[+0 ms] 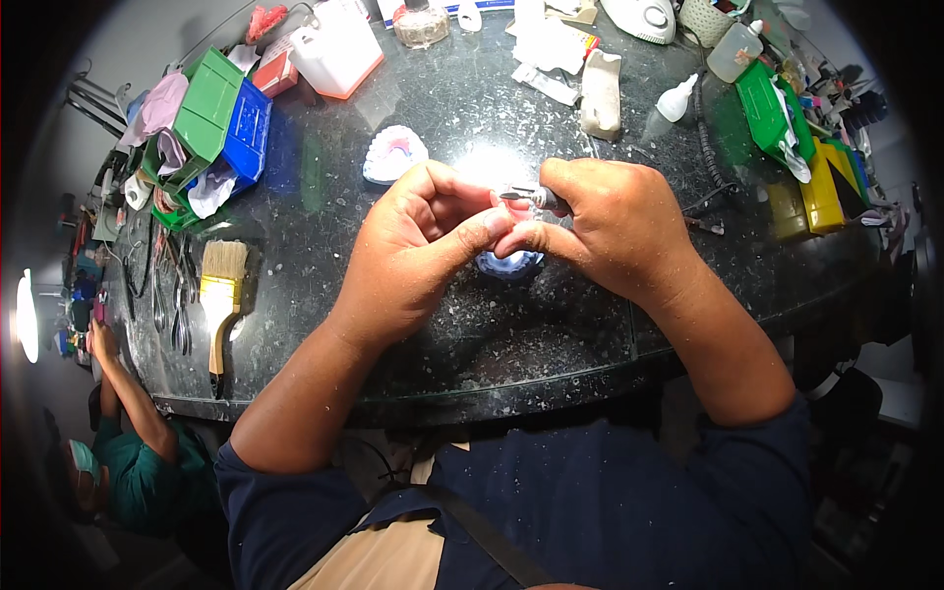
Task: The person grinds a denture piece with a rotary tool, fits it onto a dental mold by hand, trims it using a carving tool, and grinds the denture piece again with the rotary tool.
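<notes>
My left hand [418, 241] is curled around a small pinkish piece [513, 209], mostly hidden by the fingers, with its thumb pressed against my right thumb. My right hand [615, 226] grips a slim metal rotary handpiece [531, 197] whose tip points left at that piece. Both hands hover over the dark dusty glass worktop [551, 324]. Just below the thumbs a small blue-and-white cast [511, 264] lies on the top. A white dental cast with pink gums [395, 154] sits behind my left hand.
A wooden paintbrush [222, 295] and metal hand tools [172, 295] lie at left, beside green and blue bins [221, 123]. White containers [336, 47], a squeeze bottle [677, 99] and a plaster block [601, 93] stand behind. Yellow and green bins [806, 167] sit right. Another person [128, 442] sits lower left.
</notes>
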Demonstrator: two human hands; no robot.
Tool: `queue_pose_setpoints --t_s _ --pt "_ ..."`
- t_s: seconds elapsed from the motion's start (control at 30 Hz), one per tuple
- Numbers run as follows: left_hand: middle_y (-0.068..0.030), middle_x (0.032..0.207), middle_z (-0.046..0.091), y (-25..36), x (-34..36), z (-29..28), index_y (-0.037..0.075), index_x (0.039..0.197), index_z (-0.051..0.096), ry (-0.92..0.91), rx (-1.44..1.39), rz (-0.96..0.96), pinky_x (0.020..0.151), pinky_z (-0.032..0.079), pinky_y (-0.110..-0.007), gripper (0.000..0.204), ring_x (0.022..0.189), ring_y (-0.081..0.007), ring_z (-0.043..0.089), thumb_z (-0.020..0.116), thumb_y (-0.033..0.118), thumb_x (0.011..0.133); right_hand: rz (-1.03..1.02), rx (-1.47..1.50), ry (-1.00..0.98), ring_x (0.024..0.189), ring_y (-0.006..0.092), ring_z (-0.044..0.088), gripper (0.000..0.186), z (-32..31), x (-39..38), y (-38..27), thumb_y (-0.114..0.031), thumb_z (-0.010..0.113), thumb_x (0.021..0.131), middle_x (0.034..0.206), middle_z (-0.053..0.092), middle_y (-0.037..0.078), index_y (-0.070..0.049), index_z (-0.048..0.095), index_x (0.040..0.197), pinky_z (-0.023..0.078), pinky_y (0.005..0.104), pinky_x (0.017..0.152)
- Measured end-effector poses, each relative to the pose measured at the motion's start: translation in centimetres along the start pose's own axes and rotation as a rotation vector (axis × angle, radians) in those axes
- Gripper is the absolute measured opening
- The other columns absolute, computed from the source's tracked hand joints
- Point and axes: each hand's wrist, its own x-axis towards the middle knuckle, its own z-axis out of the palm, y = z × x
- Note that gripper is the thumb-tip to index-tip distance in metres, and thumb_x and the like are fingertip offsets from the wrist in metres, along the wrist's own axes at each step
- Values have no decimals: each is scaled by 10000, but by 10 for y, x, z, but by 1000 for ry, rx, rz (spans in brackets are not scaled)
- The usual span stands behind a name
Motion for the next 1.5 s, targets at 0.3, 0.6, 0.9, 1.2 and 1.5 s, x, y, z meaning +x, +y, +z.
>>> queue_pose_setpoints --t_s 0.3,0.6,0.9,1.2,1.5 --pt "-224 1300 772 0 0 0 -3 1239 627 -5 -6 10 1145 574 -431 161 1253 -269 753 715 45 1112 1 -7 7 749 374 766 625 -1 0 0 -691 812 896 802 732 145 -78 690 895 595 472 655" --pt "-209 1279 783 -2 0 0 2 1242 633 5 -12 11 1131 577 -424 174 1240 -265 758 729 43 1103 5 -17 -3 753 378 767 636 -2 0 0 -703 803 897 808 738 148 -78 688 892 597 470 658" --pt "-208 1272 783 -1 1 1 3 1227 637 10 -6 21 1129 578 -423 161 1233 -264 759 730 34 1099 1 -15 0 744 380 765 640 -1 0 0 -713 798 893 801 736 145 -83 687 898 595 475 651" --pt "-182 1265 794 -4 1 -1 2 1254 643 19 -33 6 1090 609 -383 225 1194 -222 773 776 28 1074 15 -17 -2 740 377 767 658 -3 0 -1 -726 808 871 792 736 143 -79 691 901 596 473 652" --pt "-216 1291 774 -2 1 0 5 1222 636 7 -31 19 1137 574 -436 164 1242 -265 749 736 48 1100 4 -35 23 739 373 770 669 0 0 1 -739 801 869 797 736 143 -81 689 904 603 470 654"
